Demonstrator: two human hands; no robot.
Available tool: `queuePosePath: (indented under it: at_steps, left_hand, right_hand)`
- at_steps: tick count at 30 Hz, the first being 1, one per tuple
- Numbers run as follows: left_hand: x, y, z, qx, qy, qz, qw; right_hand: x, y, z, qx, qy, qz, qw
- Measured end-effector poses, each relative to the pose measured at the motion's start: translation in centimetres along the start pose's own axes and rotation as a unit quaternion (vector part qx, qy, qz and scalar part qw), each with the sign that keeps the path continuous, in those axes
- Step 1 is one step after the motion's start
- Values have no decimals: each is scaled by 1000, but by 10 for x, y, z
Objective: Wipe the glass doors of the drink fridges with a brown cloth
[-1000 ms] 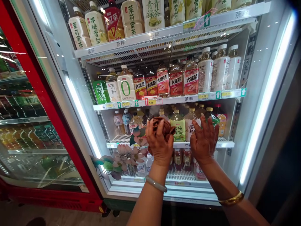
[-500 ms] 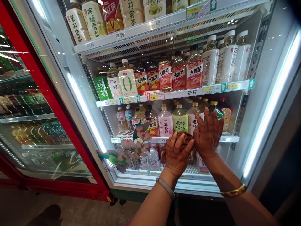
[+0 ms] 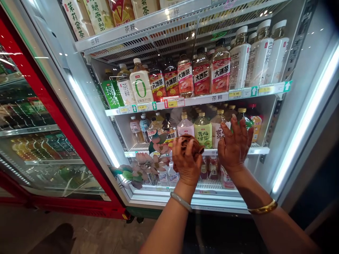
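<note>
My left hand (image 3: 187,162), a pale bangle on its wrist, presses a bunched brown cloth (image 3: 194,144) against the glass door (image 3: 196,192) of a lit drinks fridge. Its fingers curl over the cloth. To its right, my right hand (image 3: 234,148) lies flat on the glass with fingers stretched out and nothing in it; a gold bangle circles that wrist. Behind the hands, seen through the glass, stand a yellow-green tea bottle (image 3: 203,132) and a pink-labelled bottle (image 3: 185,123), the latter partly hidden by the cloth.
Flower decals (image 3: 149,164) mark the glass left of my hands. Inside, shelves (image 3: 217,97) with price tags carry rows of bottled drinks. A second fridge with a red frame (image 3: 79,155) adjoins on the left. Brown floor (image 3: 106,233) shows below.
My left hand has slid the cloth to the left and slightly upward over the glass, away from my right hand. The right hand stays at nearly the same place. The view has shifted slightly.
</note>
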State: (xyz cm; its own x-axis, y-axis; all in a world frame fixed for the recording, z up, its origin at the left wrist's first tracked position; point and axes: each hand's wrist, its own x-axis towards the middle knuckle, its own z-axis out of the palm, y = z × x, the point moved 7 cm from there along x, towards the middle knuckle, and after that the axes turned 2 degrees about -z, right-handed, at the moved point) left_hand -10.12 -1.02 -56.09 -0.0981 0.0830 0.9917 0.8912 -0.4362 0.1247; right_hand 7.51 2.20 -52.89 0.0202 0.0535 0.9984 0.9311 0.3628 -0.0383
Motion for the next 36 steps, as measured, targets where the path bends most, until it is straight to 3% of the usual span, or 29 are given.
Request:
queuePosePath:
  at_steps: [3, 6, 8, 11, 14, 20, 22, 24, 26, 28, 31, 33, 36]
  left_hand:
    - [-22, 23, 9, -46, -62, 113, 991]
    - [-13, 23, 6, -60, -71, 159, 983]
    - [9, 4, 1, -39, -61, 94, 993]
    - [36, -32, -16, 25, 16, -48, 998]
    - [34, -41, -23, 38, 56, -91, 994]
    - [-11, 5, 0, -40, -41, 69, 996]
    - [-14, 18, 3, -56, -68, 137, 987]
    - [-3, 16, 1, -58, -75, 163, 982]
    - [19, -4, -6, -40, -57, 103, 992]
    - [38, -36, -19, -4, 9, -23, 1000]
    - [41, -70, -32, 40, 80, -159, 983]
    - [32, -70, -30, 48, 73, -156, 984]
    - [14, -51, -22, 46, 42, -89, 994]
  right_hand:
    - [0, 1, 1, -8, -6, 1, 1000]
    - [0, 1, 1, -8, -5, 3, 1000]
    - [0, 1, -1, 2, 3, 0, 1000]
    - [0, 0, -2, 12, 9, 2, 1000]
    - [0, 0, -2, 15, 15, 0, 1000]
    - [0, 0, -2, 10, 13, 3, 1000]
    - [0, 0, -2, 7, 15, 7, 1000]
    - [0, 1, -2, 4, 15, 14, 1000]
    - [0, 1, -2, 6, 14, 12, 1000]
    - [0, 0, -1, 10, 10, 5, 1000]
    - [0, -1, -2, 12, 8, -2, 1000]
    - [0, -1, -3, 13, 11, -1, 1000]
    - [1, -1, -3, 11, 7, 3, 1000]
